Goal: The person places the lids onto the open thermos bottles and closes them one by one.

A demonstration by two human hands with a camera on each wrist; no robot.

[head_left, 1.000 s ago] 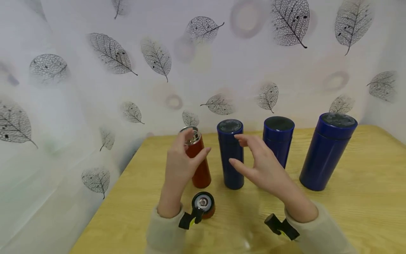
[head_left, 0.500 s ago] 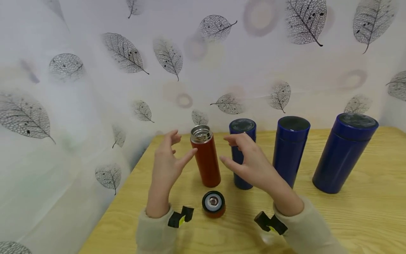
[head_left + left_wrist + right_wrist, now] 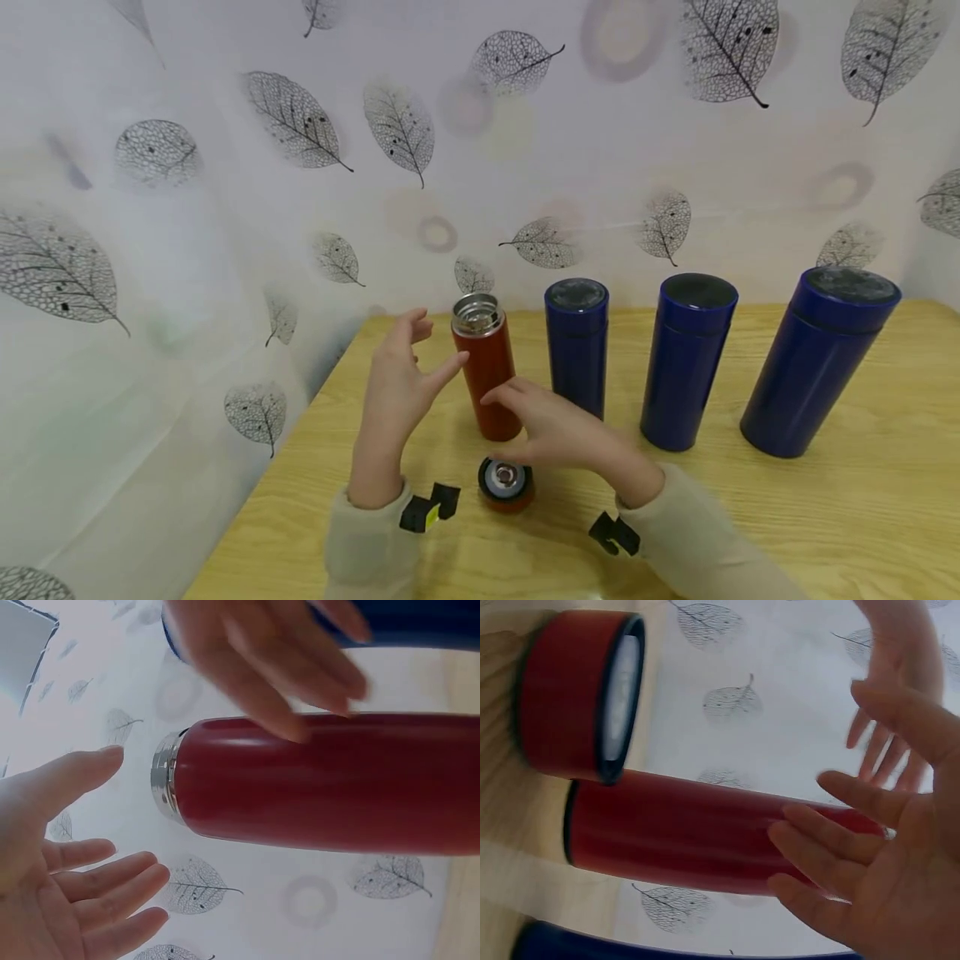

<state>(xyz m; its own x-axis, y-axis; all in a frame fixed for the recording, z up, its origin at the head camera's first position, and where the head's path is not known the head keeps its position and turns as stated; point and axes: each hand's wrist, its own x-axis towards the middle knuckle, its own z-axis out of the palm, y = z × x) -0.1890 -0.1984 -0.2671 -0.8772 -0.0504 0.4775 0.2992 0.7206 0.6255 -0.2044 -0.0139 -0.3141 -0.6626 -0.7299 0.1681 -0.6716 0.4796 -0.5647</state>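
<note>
A red thermos bottle (image 3: 486,362) stands upright without its lid, its steel mouth bare. In front of it on the table lies its red lid (image 3: 507,500), turned so the inner side faces up; the right wrist view shows the same lid (image 3: 566,697) from the side. My left hand (image 3: 397,383) hovers just left of the bottle, thumb and fingers apart, holding nothing. My right hand (image 3: 555,429) is low over the lid, its thumb overlapping the lid's far rim in the head view. Its fingers are spread and loosely bent, with nothing between them.
To the right, three dark blue thermos bottles stand in a row: a near one (image 3: 577,350), a middle one (image 3: 686,367) and a larger one (image 3: 813,367). The wooden table (image 3: 862,517) meets a leaf-patterned cloth (image 3: 420,208) at its back and left.
The view has swung left. My left hand has moved off the bottle's front to its left side. My right hand has come down and left, from before the blue bottle to the lid.
</note>
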